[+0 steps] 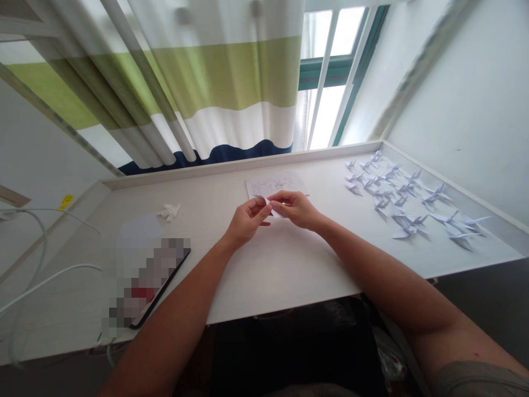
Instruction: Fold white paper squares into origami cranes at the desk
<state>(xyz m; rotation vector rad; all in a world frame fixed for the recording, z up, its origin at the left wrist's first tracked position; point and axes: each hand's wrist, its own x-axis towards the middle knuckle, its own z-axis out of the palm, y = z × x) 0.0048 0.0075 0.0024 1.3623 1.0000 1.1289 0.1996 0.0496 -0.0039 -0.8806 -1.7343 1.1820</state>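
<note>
My left hand [247, 219] and my right hand [295, 208] meet above the middle of the white table [289, 264]. Both pinch a small folded piece of white paper [269, 204] between their fingertips. Just behind the hands lies a flat printed sheet [275, 183]. Most of the folded piece is hidden by my fingers.
Several finished white paper cranes [407, 198] stand in rows at the table's right side. A crumpled paper scrap [169, 211] lies at the left. A blurred dark flat device [149, 281] rests near the front left edge, with white cables [41, 275] beside it. Striped curtains and a window stand behind.
</note>
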